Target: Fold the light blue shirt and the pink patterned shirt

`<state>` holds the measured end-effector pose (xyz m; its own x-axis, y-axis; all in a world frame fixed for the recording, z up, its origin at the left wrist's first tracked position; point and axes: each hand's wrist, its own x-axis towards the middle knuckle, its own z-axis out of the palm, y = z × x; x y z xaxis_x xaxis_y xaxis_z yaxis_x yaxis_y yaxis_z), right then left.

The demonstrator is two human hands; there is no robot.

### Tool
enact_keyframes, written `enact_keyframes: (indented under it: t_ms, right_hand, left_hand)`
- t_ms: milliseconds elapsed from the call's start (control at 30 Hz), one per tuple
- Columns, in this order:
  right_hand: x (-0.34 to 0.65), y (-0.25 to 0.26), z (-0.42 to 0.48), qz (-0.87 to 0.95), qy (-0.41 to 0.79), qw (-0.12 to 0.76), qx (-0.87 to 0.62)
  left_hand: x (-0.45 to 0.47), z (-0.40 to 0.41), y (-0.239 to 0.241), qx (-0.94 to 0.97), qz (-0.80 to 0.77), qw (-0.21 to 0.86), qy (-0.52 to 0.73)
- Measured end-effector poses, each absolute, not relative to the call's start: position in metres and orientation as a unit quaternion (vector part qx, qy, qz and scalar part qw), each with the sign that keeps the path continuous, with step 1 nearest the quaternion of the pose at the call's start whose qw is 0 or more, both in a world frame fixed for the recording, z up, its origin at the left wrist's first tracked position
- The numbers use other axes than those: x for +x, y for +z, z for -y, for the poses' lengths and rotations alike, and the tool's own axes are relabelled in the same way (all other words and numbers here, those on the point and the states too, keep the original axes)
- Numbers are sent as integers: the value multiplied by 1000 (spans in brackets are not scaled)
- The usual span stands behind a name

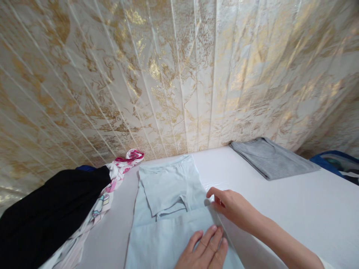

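A light blue garment [168, 186] lies lengthwise on the white surface in front of me, one part folded over another. A wide flap crosses its near half, and a short piece with an open hem lies flat at the far end. My left hand [204, 250] rests palm down on the near flap, fingers stretched out. At the garment's right edge, my right hand [231, 205] has its thumb and fingers bent together around the fabric where the flap's corner lifts slightly. The near end of the garment runs out of view.
To the left lies a pile with a black cloth [56, 201] and a white and pink printed cloth [120, 168]. A folded grey garment [270, 157] sits at the back right, near a blue-edged bag or case [333, 160]. A gold-patterned curtain [168, 74] hangs behind the white surface [294, 209].
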<state>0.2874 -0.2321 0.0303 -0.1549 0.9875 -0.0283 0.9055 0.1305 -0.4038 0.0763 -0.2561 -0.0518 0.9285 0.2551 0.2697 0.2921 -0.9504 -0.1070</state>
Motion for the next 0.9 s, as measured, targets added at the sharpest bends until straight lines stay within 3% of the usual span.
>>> enact_keyframes:
  t_ms: [267, 400, 533, 767, 900]
  right_hand:
    - [283, 25, 293, 763, 226, 151, -586]
    - [283, 14, 314, 780, 240, 111, -567]
    - [294, 20, 316, 763, 240, 145, -582]
    - [305, 26, 284, 776, 212, 236, -545]
    - [297, 27, 215, 706, 212, 243, -631]
  left_hand:
    - [55, 238, -33, -980, 190, 22, -45]
    - [52, 240, -35, -978, 196, 52, -39]
    - [47, 245, -39, -978, 174, 91, -63]
    - [55, 254, -37, -965, 113, 196, -130]
    - [77, 251, -28, -958, 99, 230, -141]
